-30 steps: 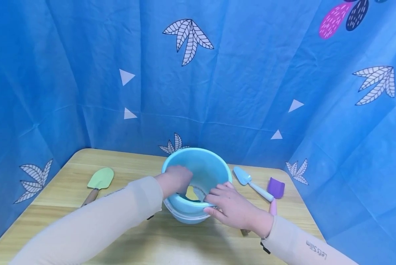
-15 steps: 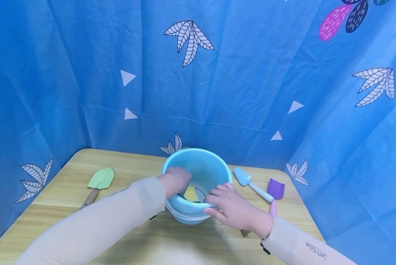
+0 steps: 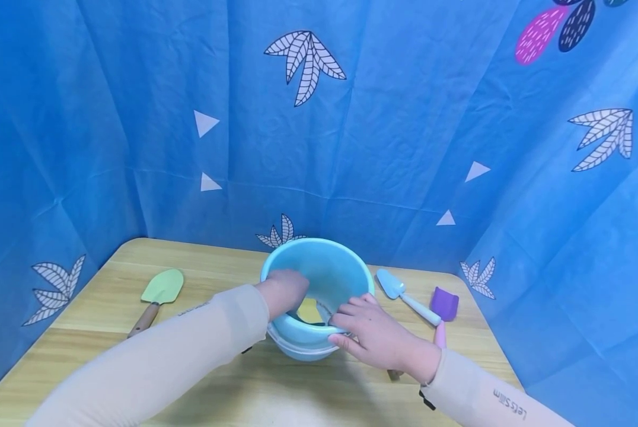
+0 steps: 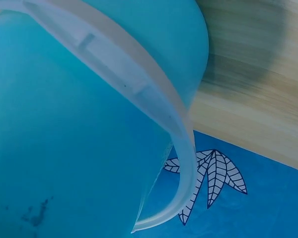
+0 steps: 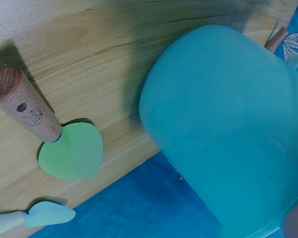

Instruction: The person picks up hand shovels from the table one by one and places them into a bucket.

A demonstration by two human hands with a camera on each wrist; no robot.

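Blue leaf-printed cloth (image 3: 404, 136) backs a pale wooden table (image 3: 212, 261) as a person's right hand (image 3: 372, 332) pinches the round turquoise plastic bucket (image 3: 340, 267) at its left by the rim; the left hand (image 3: 289, 290) dips inside, fingers hidden, their hold impossible to tell.

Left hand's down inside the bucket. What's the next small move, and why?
Probably ease the left hand slightly toward the yellow item. That item shows low inside the bucket, just beside the hand, and the right hand grips the rim, which should steady it. Go gently: the left fingertips are hidden, so I can't tell what they touch.
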